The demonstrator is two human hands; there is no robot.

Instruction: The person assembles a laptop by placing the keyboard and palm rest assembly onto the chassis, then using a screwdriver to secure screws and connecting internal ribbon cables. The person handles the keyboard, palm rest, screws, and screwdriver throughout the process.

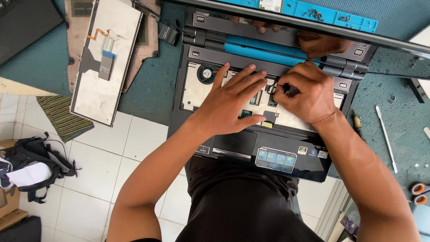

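Observation:
A black laptop (233,145) lies open before me with its keyboard taken out, showing a white inner plate (193,92) and a small round fan (206,74). My left hand (233,101) rests flat on that plate, fingers spread and pointing right. My right hand (304,92) is pinched around a small dark cable or connector (271,86) near the middle of the bay. The glossy screen (286,22) stands up at the top and mirrors my fingers.
The removed keyboard (105,58) lies face down at left with its ribbon cable, on a teal mat (148,89). A white pry tool (386,136) and orange-handled scissors (420,193) lie at right. A blue tray (331,13) holds screws. A black bag (33,161) sits on the tiled floor.

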